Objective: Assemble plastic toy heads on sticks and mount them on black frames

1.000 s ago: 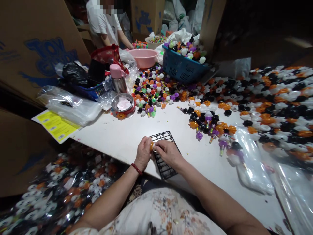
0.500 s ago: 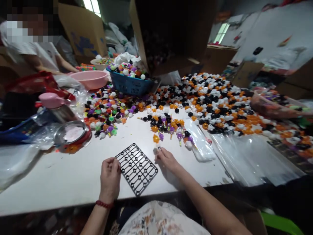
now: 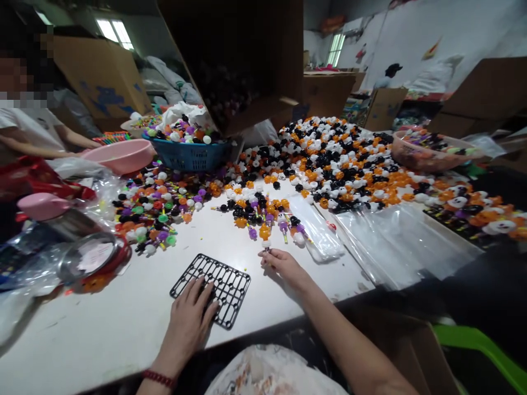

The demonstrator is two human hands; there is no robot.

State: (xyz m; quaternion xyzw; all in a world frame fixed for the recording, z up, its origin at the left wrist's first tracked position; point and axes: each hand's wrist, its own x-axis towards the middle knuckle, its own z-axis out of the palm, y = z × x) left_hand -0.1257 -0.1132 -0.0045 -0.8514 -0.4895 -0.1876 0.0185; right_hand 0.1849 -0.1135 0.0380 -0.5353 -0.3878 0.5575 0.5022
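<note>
My left hand point(image 3: 192, 314) lies palm down on the near left part of a black plastic grid point(image 3: 230, 288), its fingers spread over the bars. The grid rests on the white table and has several small rings along its bars. To the right of it, my right hand point(image 3: 284, 266) pinches a small pumpkin-topped toy point(image 3: 265, 233) by its lower end. This toy is orange above and white below, and the fingers partly hide its dark bottom. Just beyond it lies a cluster of small toys point(image 3: 284, 224) with orange, black, white and purple parts.
Farther back spreads a large pile of orange, black and white pieces point(image 3: 329, 159). A mixed pile point(image 3: 154, 206), a blue basket point(image 3: 189, 156) and a pink basin point(image 3: 119, 156) are at left. Clear plastic bags point(image 3: 395, 241) lie at right. Another person point(image 3: 37, 131) is at far left.
My left hand has gone from pinching the grid's left edge to lying flat on it, and the grid has turned. My right hand still holds the toy. The view has shifted right.
</note>
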